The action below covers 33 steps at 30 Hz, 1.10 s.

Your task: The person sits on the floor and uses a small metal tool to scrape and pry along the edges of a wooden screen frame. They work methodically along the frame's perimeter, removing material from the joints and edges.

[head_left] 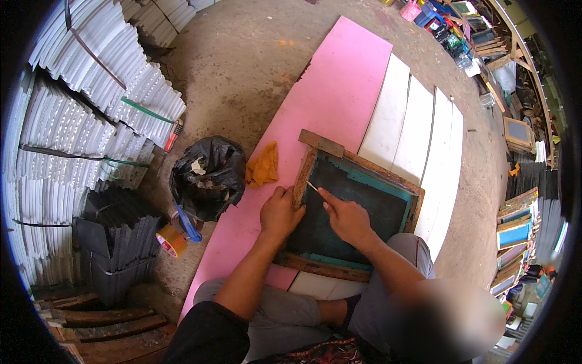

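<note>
A wooden screen-printing frame [321, 266] lies tilted across my lap and the boards. Dark mesh [370, 218] fills it, edged with teal. My left hand [282, 213] is closed around the frame's left bar, its thumb toward the mesh. In the fingers of my right hand [347, 219] is a thin, pale stick-like tool [312, 186]; its tip is near the inner left edge of the frame. A flat wooden block [321, 143] sits at the frame's top left corner. Just left of the frame, a crumpled orange-yellow cloth [262, 165] rests on a pink board [342, 79].
White boards [418, 133] lie right of the pink one. At left stand a black plastic bag [209, 176], a tape roll [171, 241], a red-handled tool [173, 136], black folded sheets [118, 242] and strapped white stacks [60, 133]. More frames [516, 233] line the right side.
</note>
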Motion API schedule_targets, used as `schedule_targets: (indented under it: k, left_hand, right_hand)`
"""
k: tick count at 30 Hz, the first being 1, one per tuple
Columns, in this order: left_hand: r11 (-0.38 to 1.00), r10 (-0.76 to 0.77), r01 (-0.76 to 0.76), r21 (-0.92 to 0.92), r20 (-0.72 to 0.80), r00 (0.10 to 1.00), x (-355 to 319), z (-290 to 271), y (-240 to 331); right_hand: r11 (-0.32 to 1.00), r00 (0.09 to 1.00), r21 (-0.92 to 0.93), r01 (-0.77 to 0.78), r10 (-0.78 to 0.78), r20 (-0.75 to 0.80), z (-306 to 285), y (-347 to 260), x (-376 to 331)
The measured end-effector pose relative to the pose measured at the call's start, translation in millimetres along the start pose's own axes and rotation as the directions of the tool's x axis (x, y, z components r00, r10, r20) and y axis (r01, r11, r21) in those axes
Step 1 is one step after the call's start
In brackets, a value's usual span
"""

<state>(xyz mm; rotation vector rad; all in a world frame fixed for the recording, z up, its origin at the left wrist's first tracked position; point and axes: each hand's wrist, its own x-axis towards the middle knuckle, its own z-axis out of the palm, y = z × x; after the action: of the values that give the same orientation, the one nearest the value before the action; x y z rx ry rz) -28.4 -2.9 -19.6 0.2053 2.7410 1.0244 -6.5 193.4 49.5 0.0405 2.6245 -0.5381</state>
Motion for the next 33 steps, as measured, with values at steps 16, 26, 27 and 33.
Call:
schedule_targets:
  k: [16, 26, 27, 33]
  left_hand:
    - [1.000, 0.007, -0.007, 0.023, -0.017, 1.000, 2, 6, -1]
    - [1.000, 0.022, -0.022, -0.009, -0.031, 0.999, 0, 8, -5]
    - [1.000, 0.023, -0.023, 0.002, -0.029, 0.999, 0, 10, -5]
    - [1.000, 0.017, -0.017, 0.022, -0.020, 1.000, 2, 6, -1]
  right_hand:
    - [0.978, 0.987, -0.193, 0.084, -0.055, 0.152, -15, -7, 9]
    - [0.979, 0.991, -0.156, 0.131, -0.129, 0.024, 2, 9, 7]
    - [0.994, 0.991, -0.042, 0.103, -0.098, 0.091, 0, 12, 13]
    - [0.988, 0.983, -0.046, 0.145, -0.138, 0.121, -1, 19, 15]
